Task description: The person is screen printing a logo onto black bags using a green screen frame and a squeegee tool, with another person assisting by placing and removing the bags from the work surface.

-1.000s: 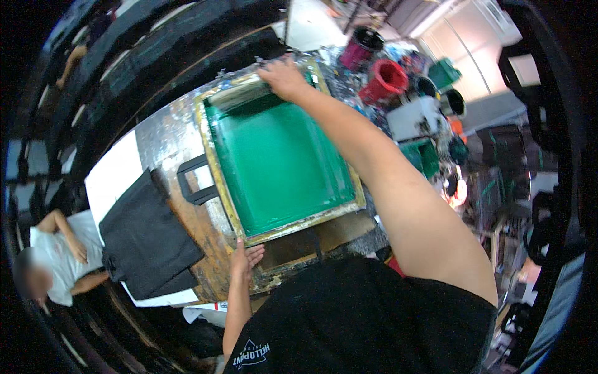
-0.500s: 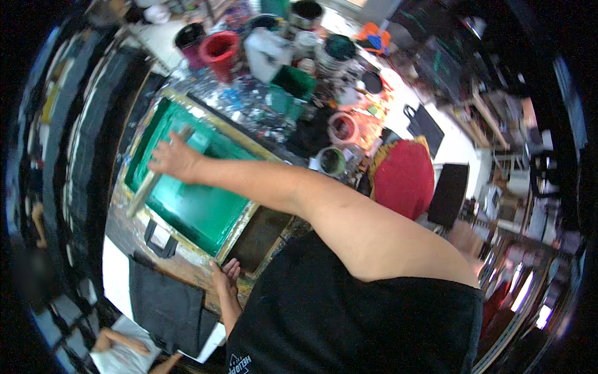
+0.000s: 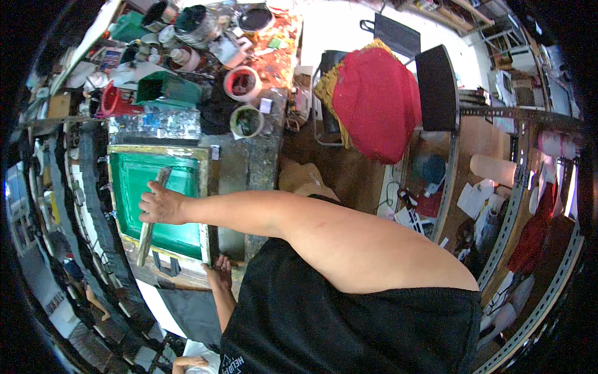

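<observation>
My right arm reaches across to a screen-printing frame [image 3: 204, 206] whose mesh is coated in wet green ink. My right hand [image 3: 163, 204] is closed around the wooden handle of a squeegee [image 3: 146, 240], which stands across the green mesh, its lower end overlapping the frame's near edge. At the frame's near right corner, my left hand [image 3: 219, 273] has its fingers stretched out and its thumb beside the corner. Whether it touches the frame I cannot tell. A black strap handle [image 3: 167, 267] shows beside the frame's near edge, and black fabric [image 3: 202, 315] lies below it.
Behind the frame, an ink-stained table holds a green container [image 3: 168, 90], a red bucket [image 3: 118, 100] and open ink tubs [image 3: 247, 121]. A red cloth [image 3: 377, 103] is draped beyond my arm. Metal shelving [image 3: 483, 112] stands right. Another person's arm [image 3: 192, 361] shows at the lower edge.
The view has turned, so the frame now sits straighter and farther left. The squeegee, in my right hand, has moved from near the frame's left side toward its middle. My left hand stays by the corner.
</observation>
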The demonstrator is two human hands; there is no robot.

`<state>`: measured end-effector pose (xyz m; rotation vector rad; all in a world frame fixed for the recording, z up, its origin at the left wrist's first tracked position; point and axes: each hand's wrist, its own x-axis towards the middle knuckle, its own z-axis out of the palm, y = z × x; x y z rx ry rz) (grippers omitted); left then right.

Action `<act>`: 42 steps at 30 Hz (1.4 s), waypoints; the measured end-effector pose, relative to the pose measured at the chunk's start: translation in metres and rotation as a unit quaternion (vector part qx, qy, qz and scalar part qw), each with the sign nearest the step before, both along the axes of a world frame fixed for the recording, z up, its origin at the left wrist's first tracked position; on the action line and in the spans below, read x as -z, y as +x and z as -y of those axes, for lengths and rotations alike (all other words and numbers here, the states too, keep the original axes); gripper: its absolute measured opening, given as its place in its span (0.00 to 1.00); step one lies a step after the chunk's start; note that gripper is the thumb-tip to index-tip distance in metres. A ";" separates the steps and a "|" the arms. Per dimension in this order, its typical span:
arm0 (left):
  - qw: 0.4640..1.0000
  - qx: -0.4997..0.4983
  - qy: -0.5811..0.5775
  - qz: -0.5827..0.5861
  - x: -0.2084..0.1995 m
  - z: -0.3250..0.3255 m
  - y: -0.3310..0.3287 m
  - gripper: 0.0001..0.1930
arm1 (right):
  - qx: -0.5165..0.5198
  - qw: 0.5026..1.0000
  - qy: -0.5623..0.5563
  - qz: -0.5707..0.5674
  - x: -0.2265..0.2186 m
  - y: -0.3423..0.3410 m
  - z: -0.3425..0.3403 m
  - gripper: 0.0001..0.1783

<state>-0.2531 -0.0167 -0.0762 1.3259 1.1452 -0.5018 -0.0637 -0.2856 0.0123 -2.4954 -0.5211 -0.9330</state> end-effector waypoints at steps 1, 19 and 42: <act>1.000 0.011 -0.020 0.014 -0.002 -0.001 -0.003 0.46 | -0.001 1.000 0.013 0.003 -0.001 -0.006 0.001 0.03; 0.998 0.008 -0.014 0.053 0.015 -0.015 -0.005 0.46 | 0.014 0.998 0.046 0.049 -0.007 -0.031 0.009 0.02; 0.997 0.019 -0.018 0.076 0.022 -0.015 -0.008 0.42 | -0.018 0.999 0.030 0.029 0.006 -0.036 -0.021 0.01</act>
